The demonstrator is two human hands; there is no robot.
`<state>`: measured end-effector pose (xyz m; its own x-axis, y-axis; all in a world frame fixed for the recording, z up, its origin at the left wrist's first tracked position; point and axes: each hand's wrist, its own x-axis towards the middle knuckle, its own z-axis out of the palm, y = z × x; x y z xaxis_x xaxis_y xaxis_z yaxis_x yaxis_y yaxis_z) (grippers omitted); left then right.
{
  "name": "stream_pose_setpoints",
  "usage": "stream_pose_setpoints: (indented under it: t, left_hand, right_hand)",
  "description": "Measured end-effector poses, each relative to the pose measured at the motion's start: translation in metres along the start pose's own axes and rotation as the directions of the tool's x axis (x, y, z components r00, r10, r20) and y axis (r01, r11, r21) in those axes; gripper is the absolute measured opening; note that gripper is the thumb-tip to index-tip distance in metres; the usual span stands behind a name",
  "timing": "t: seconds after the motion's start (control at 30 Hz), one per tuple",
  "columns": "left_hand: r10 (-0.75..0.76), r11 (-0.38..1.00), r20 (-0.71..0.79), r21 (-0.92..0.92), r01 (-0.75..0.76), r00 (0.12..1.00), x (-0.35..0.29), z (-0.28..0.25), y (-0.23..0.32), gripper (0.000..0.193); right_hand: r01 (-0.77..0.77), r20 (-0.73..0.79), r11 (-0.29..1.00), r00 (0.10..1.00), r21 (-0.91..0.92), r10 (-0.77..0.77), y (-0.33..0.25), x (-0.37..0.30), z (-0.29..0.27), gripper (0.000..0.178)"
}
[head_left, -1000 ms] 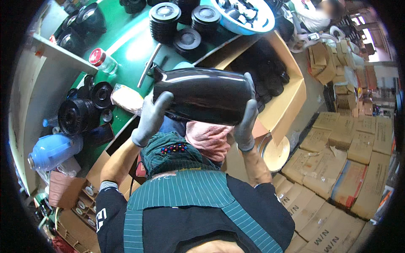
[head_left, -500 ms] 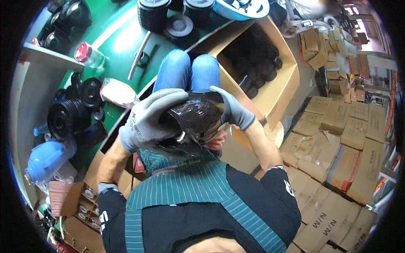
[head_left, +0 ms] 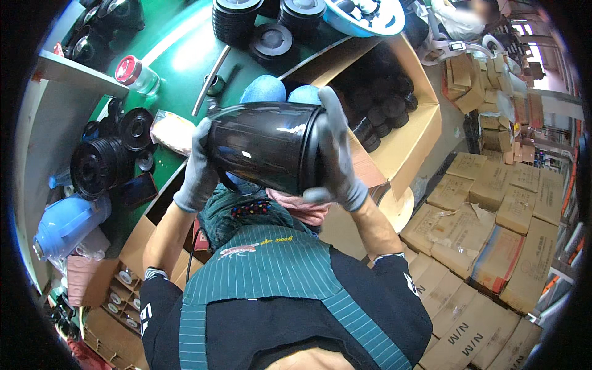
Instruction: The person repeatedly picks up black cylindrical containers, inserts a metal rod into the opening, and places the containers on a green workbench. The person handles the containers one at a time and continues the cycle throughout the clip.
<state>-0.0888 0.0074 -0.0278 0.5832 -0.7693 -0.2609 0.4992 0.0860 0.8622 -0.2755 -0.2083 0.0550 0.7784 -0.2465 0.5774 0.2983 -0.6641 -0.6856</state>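
Observation:
A glossy black plastic jug-like vessel (head_left: 262, 145) lies sideways between my two gloved hands, above my lap. My left hand (head_left: 200, 169) presses on its narrower left end. At the wider, rimmed end, my right hand (head_left: 333, 154) is wrapped round with its thumb below and fingers above. A curved black part, perhaps a handle, shows under the vessel near my left hand. Below it a pink cloth (head_left: 299, 206) lies against my green striped apron (head_left: 265, 265).
The green table (head_left: 179, 46) bears stacked black discs (head_left: 271, 40), a red-lidded jar (head_left: 137, 75) and a blue basin (head_left: 370, 21). An open carton (head_left: 419, 135) of black round parts stands at the right. More cartons (head_left: 468, 231) lie beyond. A blue vessel (head_left: 71, 225) is at left.
The black vessel has been turned from end-on to sideways and lifted a little away from my body. My right hand has shifted from its edge to its rimmed end.

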Motion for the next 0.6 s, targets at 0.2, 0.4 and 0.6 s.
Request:
stream_pose_setpoints:
  t: [0.2, 0.4, 0.6]
  left_hand:
    - [0.522, 0.726, 0.009, 0.52, -0.449, 0.853, -0.012, 0.014, 0.04, 0.063]
    - [0.172, 0.985, -0.111, -0.013, -0.175, 0.979, 0.004, -0.024, 0.006, 0.067]
    - [0.15, 0.976, 0.041, -0.165, -0.142, 0.988, -0.003, -0.01, 0.005, 0.043]
  right_hand:
    - [-0.577, 0.03, 0.347, 0.543, 0.739, 0.839, 0.07, -0.145, 0.03, 0.092]
    - [-0.426, -0.095, 0.785, 0.851, 0.45, 0.516, -0.021, -0.033, 0.027, 0.104]
    - [-0.228, -0.18, 0.952, 0.947, 0.204, 0.265, -0.023, -0.026, 0.015, 0.114]
